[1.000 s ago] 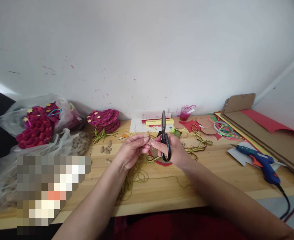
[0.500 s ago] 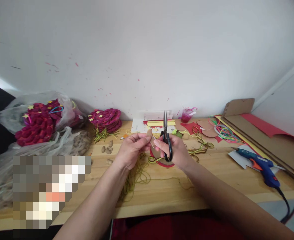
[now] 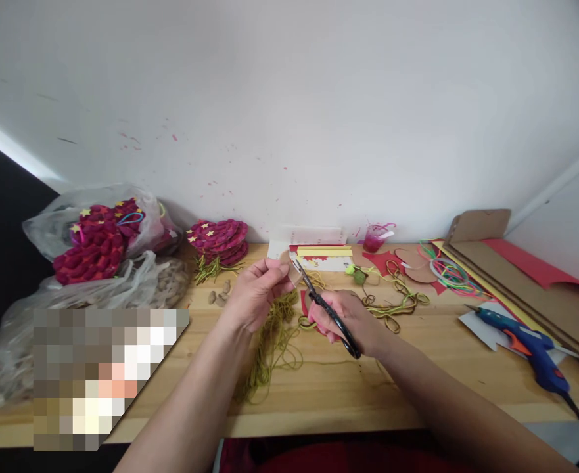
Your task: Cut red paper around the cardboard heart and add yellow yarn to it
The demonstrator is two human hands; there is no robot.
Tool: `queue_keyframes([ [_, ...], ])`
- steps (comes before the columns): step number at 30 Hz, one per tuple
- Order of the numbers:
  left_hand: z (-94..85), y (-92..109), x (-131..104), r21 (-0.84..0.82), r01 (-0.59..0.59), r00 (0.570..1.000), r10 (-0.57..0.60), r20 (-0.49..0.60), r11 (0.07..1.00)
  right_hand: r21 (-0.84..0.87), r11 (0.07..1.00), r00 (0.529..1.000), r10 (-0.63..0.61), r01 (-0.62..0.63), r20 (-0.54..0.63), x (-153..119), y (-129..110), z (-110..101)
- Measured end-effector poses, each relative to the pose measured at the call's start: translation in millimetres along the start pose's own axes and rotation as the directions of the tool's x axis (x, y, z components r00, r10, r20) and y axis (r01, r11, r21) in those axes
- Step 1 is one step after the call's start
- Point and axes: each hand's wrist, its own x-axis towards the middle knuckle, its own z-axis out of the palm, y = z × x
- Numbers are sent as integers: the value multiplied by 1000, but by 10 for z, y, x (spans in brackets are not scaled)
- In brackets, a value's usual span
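Note:
Between its thumb and fingers, my left hand [image 3: 259,292] pinches a small piece of brown cardboard [image 3: 295,274]. My right hand [image 3: 343,315] is closed on black-handled scissors [image 3: 333,315], whose blades point up and left and meet the cardboard's edge. Below my left hand, a loose bundle of olive-green yarn [image 3: 272,348] lies on the wooden table. A red-rimmed piece under my right hand is mostly hidden. Green and brown strands [image 3: 397,302] lie to the right of my right hand.
At the left are plastic bags [image 3: 37,315] and a stack of magenta discs [image 3: 220,240]. A cup of magenta liquid [image 3: 375,238] stands by the wall. On the right lie a blue glue gun [image 3: 530,341], coloured cords [image 3: 449,270] and cardboard sheets [image 3: 530,279].
The scissors have swung from upright to a tilt, with their blades now at the cardboard. My right hand has turned and lowered slightly. The whole view has shifted a little.

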Motion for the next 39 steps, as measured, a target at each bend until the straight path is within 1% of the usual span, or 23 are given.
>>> queue_keyframes([
  [6,-8,-14,9,3,44,999,-44,-18,999,-16,1000,1000,6,-6,1,19,46,0],
  [10,-3,-11,10,5,36,999,-36,-6,999,-25,1000,1000,-6,6,-3,-26,18,-15],
  [12,0,-15,6,10,23,1000,-24,5,1000,-42,999,1000,8,-9,-29,-80,15,-34],
  [16,10,-39,-14,14,17,999,-17,45,1000,-100,990,985,85,-100,-149,-234,104,-130],
  [20,42,-51,-48,56,74,993,-78,83,996,-186,974,965,80,-129,-250,-449,226,-327],
  [23,70,-57,-81,98,97,989,-107,103,990,-339,923,923,44,-184,-382,-642,232,-527],
  [26,80,-83,-92,133,85,990,-98,97,987,-475,839,886,16,-264,-463,-838,186,-806],
  [29,75,-118,-79,156,40,995,-55,87,987,-555,767,863,-2,-322,-505,-1039,152,-1187],
  [30,74,-128,-74,159,22,995,-38,97,987,-563,746,850,9,-356,-526,-1108,150,-1328],
  [31,74,-136,-71,162,4,994,-22,106,987,-558,722,818,22,-410,-574,-1177,151,-1470],
  [32,75,-142,-69,167,-8,993,-12,116,986,-534,702,769,29,-471,-639,-1246,156,-1610],
  [34,79,-152,-67,180,-19,992,-3,122,984,-481,665,681,57,-571,-730,-1378,173,-1874],
  [35,81,-158,-66,189,-21,993,-1,115,982,-449,652,639,71,-611,-766,-1440,184,-1994],
  [37,80,-168,-58,207,-17,997,-1,84,978,-395,626,570,98,-673,-816,-1555,208,-2209],
  [39,71,-175,-41,222,-10,999,1,37,975,-359,597,524,123,-718,-843,-1661,235,-2393],
])
